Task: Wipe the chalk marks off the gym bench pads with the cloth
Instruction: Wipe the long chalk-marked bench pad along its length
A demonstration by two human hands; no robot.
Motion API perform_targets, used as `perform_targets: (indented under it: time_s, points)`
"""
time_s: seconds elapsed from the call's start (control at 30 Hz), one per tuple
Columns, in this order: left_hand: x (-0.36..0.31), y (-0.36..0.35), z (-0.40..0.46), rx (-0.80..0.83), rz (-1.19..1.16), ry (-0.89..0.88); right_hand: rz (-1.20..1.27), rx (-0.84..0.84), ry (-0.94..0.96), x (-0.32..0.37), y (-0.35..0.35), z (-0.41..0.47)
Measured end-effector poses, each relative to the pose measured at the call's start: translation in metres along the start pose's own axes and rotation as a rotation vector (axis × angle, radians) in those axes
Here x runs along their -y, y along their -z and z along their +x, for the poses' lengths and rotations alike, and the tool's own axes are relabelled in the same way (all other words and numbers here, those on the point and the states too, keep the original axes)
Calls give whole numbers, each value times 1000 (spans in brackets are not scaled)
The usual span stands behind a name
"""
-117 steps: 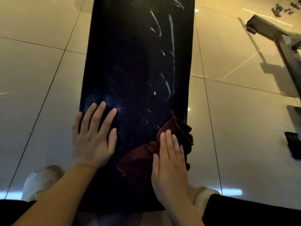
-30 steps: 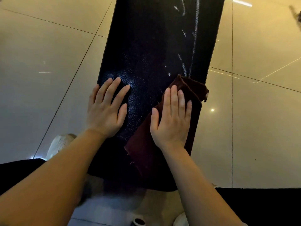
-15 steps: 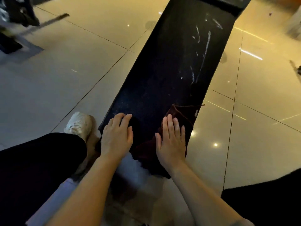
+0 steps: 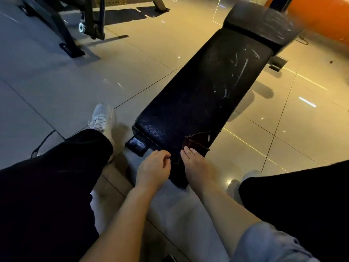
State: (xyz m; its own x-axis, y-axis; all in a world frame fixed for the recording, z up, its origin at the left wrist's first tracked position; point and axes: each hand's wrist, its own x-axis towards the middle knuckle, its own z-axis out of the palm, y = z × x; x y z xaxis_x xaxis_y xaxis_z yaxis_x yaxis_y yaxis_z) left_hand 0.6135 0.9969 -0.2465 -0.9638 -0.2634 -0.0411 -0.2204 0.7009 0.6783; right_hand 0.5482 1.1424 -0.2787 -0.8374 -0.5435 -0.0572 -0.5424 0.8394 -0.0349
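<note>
The long black bench pad (image 4: 196,95) runs away from me toward the upper right, with white chalk marks (image 4: 239,70) on its far half. A second, shorter pad (image 4: 264,21) beyond it also carries faint chalk scratches. The dark maroon cloth (image 4: 198,142) lies on the pad's near right corner. My right hand (image 4: 196,163) lies flat with straight fingers on the cloth's near edge. My left hand (image 4: 153,167) hovers at the pad's near end, fingers loosely curled, holding nothing that I can see.
My legs in black trousers flank the bench, with a white shoe (image 4: 103,120) on the left. A dark metal machine frame (image 4: 62,29) stands at the upper left. An orange object (image 4: 321,17) sits behind the bench. The floor is glossy tile.
My view has pulled back and up, showing the whole bench. Both hands slid toward the pad's near end. My left hand went from flat on the pad to loosely curled.
</note>
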Motion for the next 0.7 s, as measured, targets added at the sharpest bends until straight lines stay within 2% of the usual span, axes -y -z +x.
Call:
perform_targets:
  time_s: [0.17,0.33,0.43,0.6,0.7]
  points:
    - [-1,-13,-9,32,103,74,69,-165,103,-25,-13,3]
    - [-1,-36,-13,127,110,193,106,-236,100,-37,-19,0]
    - [-10,-46,-12,130,85,211,139,-297,30,-57,-17,7]
    - [-19,-46,6,10,78,257,120,-374,-50,-55,-21,16]
    - [-10,-38,45,-148,-85,317,147,-446,-77,-38,-45,9]
